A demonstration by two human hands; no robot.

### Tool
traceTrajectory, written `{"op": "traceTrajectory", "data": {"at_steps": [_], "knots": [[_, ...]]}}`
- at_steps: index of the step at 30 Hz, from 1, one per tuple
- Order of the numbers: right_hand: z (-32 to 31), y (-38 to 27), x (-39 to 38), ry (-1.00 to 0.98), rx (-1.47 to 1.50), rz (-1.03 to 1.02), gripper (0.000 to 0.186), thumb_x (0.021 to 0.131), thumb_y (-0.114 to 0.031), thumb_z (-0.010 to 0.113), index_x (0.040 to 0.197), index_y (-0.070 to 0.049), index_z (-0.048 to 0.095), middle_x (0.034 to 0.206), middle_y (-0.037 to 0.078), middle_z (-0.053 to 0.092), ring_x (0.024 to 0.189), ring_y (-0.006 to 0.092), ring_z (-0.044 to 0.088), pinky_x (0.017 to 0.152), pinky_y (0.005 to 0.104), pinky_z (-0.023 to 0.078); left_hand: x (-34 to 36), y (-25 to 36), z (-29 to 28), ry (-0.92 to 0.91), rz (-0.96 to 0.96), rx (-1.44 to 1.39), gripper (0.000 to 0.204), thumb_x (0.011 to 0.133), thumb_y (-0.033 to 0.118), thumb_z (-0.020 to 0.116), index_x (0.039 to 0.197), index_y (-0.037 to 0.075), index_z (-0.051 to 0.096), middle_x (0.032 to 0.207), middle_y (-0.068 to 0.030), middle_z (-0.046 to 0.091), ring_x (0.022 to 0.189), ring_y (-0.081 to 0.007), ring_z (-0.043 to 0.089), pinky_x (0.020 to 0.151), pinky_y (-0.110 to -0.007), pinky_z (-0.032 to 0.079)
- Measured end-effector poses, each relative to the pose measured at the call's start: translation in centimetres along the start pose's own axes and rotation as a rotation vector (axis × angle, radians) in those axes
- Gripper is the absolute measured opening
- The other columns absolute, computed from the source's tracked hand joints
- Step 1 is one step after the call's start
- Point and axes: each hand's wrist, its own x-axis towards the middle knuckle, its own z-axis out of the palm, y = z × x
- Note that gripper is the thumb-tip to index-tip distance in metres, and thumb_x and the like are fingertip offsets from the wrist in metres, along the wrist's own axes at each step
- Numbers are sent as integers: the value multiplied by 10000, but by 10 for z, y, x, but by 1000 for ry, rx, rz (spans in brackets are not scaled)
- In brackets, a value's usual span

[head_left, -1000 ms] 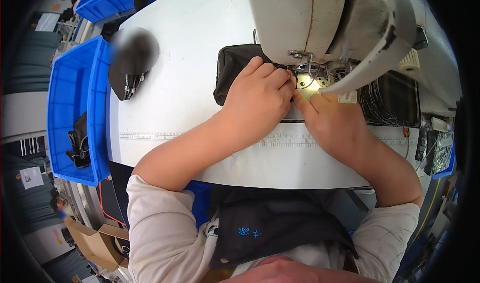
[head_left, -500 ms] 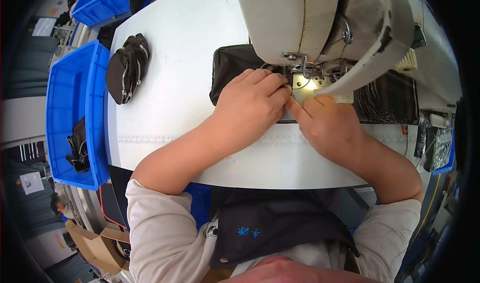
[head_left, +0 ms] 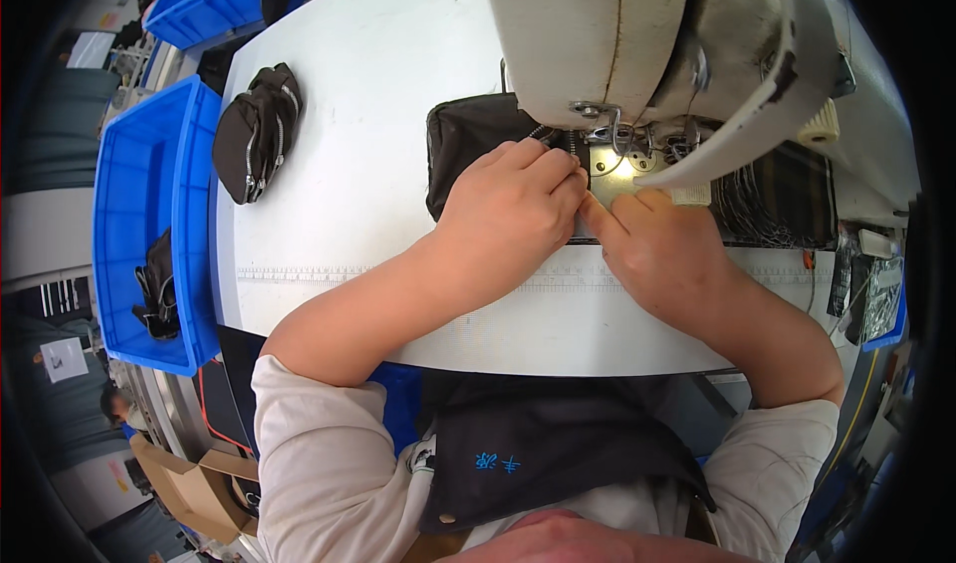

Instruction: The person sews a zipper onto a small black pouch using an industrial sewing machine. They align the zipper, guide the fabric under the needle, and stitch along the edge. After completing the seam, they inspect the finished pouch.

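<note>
A dark fabric pouch piece (head_left: 464,133) with a metal zipper lies at the left of the sewing machine's needle area. My left hand (head_left: 513,205) is closed on its right edge, fingers bent over the cloth and zipper end. My right hand (head_left: 662,244) is curled just below the lit metal needle plate (head_left: 608,162). Its fingertips meet those of my left hand; what they pinch is hidden. Above both hands hangs the white head of the sewing machine (head_left: 568,35), with the presser foot just beyond my fingertips.
A finished-looking dark zippered pouch (head_left: 244,150) sits on the white table (head_left: 349,195) at left. Beside the table stands a blue bin (head_left: 129,185) with a dark item inside. Stacked dark striped fabric (head_left: 762,200) lies right of the needle. A printed ruler (head_left: 329,274) crosses the table front.
The whole view has shifted slightly. Both hands keep nearly the same place and grip at the pouch edge. The machine's metal thread lever looks blurred now, where it was sharp before.
</note>
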Motion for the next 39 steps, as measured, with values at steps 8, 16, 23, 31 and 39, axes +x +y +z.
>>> {"op": "traceTrajectory", "data": {"at_steps": [8, 16, 23, 31, 39], "knots": [[3, 3, 4, 23, -103, 18, 475, 781, -91, 680, 1248, -7, 690, 887, 44, 615, 766, 215, 647, 627, 356, 515, 6, -6, 7, 77, 1, 24, 251, 760, 110, 739, 995, 21, 746, 976, -38, 673, 899, -223, 648, 805, -337, 542], [8, 4, 11, 200, 15, 25, 364, 775, -27, 722, 1138, -35, 738, 1154, 77, 695, 1112, 269, 661, 845, 348, 578, 4, -13, 2, 68, -157, -279, 212, 820, 91, 699, 1018, 32, 742, 1032, -56, 707, 936, -244, 674, 794, -352, 567], [11, 2, 7, 210, 48, -53, 386, 783, -65, 652, 1139, 72, 704, 1146, 143, 675, 1138, 267, 646, 869, 386, 535, -1, -34, -7, -27, -335, -528, 288, 852, -5, 634, 1117, 79, 708, 1015, -95, 723, 930, -273, 682, 790, -356, 555], [14, 1, 10, 253, 73, -15, 394, 766, -63, 701, 1151, 22, 718, 1129, 106, 676, 1092, 255, 658, 845, 365, 539, 4, -35, -12, -107, -184, -310, 139, 831, 108, 721, 969, 95, 723, 938, -61, 717, 890, -302, 586, 891, -402, 467], [13, 4, 9, 149, 47, 46, 435, 756, -126, 739, 1180, -26, 725, 1028, 56, 636, 929, 229, 626, 849, 379, 460, 1, -42, -6, -176, -397, -655, 164, 839, 109, 734, 1001, 92, 708, 915, -51, 700, 959, -263, 584, 909, -387, 443]]}}
